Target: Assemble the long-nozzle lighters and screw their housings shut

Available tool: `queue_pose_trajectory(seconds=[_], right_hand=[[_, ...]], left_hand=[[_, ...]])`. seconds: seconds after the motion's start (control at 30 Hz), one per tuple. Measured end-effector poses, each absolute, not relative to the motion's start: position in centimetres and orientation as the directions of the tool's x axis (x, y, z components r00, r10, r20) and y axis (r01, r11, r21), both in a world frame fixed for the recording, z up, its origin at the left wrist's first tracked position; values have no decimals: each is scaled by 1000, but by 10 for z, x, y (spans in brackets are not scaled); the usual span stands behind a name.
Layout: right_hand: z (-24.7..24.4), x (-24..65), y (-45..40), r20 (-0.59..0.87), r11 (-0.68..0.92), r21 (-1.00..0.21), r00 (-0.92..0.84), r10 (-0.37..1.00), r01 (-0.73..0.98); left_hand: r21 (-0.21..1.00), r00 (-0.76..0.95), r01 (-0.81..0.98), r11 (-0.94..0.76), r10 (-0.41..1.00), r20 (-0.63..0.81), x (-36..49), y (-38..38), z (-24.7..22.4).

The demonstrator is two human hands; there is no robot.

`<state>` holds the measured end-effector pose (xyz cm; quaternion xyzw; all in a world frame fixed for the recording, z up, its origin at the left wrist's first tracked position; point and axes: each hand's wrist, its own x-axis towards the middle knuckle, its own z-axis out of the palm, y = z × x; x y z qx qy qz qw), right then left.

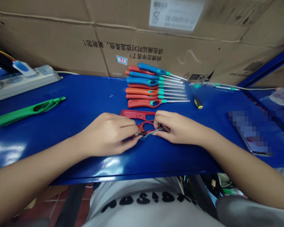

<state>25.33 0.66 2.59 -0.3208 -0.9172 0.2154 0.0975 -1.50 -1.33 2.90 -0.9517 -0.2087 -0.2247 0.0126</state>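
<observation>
My left hand [107, 135] and right hand [177, 127] are closing tightly on what seem to be thin wires [149, 133] across a still-open red lighter shell [132, 114], while assembled lighters [142, 103] are lying at 12 o'clock.

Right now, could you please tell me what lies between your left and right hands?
Between your left hand and right hand, the head view shows a red plastic lighter frame and thin coloured wires.

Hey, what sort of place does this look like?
Probably a small assembly workshop: a row of long-nosed lighters lies on a blue metal bench, the left hand and right hand hold an open red lighter housing, and cardboard cartons stand behind.
</observation>
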Motion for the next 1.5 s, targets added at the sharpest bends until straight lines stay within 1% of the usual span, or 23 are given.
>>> queue_pose_trajectory(seconds=[0.2, 0.53, 0.9, 1.3, 1.5], right_hand=[[27, 254, 6, 44, 708, -449, -778, 627, 545], [26, 253, 6, 2, 694, -433, -769, 639, 575], [28, 253, 6, -3, 690, -448, -773, 635, 569], [27, 253, 6, 16, 682, -476, -770, 638, 555], [27, 253, 6, 31, 692, -466, -772, 635, 551]], left_hand=[[55, 811, 395, -917, 376, 449, -15, -14, 29], [66, 805, 424, -903, 410, 430, -15, -13, 27], [76, 808, 417, -906, 408, 425, -15, -13, 29], [74, 805, 428, -901, 418, 421, -15, -12, 28], [79, 806, 423, -903, 415, 422, -15, -12, 28]])
